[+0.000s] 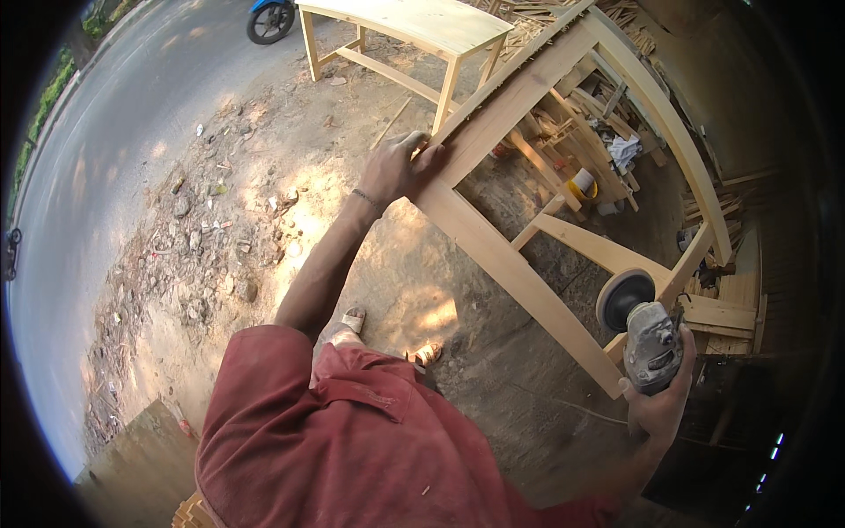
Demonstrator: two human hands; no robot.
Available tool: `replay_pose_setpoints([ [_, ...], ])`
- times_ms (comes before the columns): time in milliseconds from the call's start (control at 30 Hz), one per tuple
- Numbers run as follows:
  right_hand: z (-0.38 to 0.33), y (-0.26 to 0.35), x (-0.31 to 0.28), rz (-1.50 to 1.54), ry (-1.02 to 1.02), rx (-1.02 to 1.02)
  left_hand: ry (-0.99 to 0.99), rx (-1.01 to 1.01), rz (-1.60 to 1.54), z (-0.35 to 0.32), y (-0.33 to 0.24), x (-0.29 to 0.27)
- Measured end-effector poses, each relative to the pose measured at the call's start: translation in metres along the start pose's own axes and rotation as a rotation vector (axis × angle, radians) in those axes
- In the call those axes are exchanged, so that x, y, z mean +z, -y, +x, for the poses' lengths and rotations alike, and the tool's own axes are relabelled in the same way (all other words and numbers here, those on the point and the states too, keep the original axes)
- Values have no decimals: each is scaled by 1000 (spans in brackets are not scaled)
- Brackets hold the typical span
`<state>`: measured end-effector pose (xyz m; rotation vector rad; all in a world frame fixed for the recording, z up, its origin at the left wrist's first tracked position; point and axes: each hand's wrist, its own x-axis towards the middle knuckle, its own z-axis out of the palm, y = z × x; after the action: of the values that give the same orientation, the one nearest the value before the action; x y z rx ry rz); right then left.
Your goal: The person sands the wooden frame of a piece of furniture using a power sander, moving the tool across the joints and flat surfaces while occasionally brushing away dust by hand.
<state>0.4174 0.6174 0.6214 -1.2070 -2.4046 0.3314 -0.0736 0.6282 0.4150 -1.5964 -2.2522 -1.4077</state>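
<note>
The person in the red shirt (pixel 352 440) is standing over an unfinished pale wooden frame (pixel 519 264) that is lying tilted on the dirt ground (pixel 422 290). The left hand (pixel 396 167), up at about eleven o'clock from the middle of the view, is pressing down on the frame's upper corner, fingers spread and curling over the edge of the wood, palm resting flat rather than clutching. The right hand (pixel 660 400), out at about four o'clock, is gripping the body of a grey angle grinder (pixel 647 339), fingers wrapped tightly round its housing. The grinder's dark round sanding disc (pixel 623 297) is sitting just beside the frame's lower rail, near where a cross-piece meets it; I cannot tell whether it is touching the wood. A finished wooden bench (pixel 422 26) is standing at twelve o'clock, well apart from the hands, with the wheel of a blue motorbike (pixel 270 19) just to its left. Offcuts and scrap wood (pixel 581 132) are lying in a heap beyond the frame at two o'clock. A paved road (pixel 106 132) is curving past at ten o'clock.
</note>
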Motion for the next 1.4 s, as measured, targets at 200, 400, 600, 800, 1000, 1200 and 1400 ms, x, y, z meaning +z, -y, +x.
replay_pose_setpoints([
  [200, 157, 14, 36, -133, -10, -499, -28, -130, -35, -24, 3, 1],
  [400, 236, -4, 152, 181, 95, -773, 25, -150, -110, -19, -3, 3],
  [600, 237, -6, 207, 322, 203, -801, -110, -240, -271, -20, 5, 8],
  [800, 226, 0, 217, 304, 199, -824, -70, -336, -261, -19, 15, 12],
  [1000, 219, 1, 226, 292, 187, -857, -73, -314, -301, -20, 14, 10],
  [1200, 215, 0, 232, 274, 204, -856, -90, -328, -320, -24, 9, 8],
  [1400, 213, 5, 234, 282, 199, -841, -80, -362, -347, -26, 12, 8],
])
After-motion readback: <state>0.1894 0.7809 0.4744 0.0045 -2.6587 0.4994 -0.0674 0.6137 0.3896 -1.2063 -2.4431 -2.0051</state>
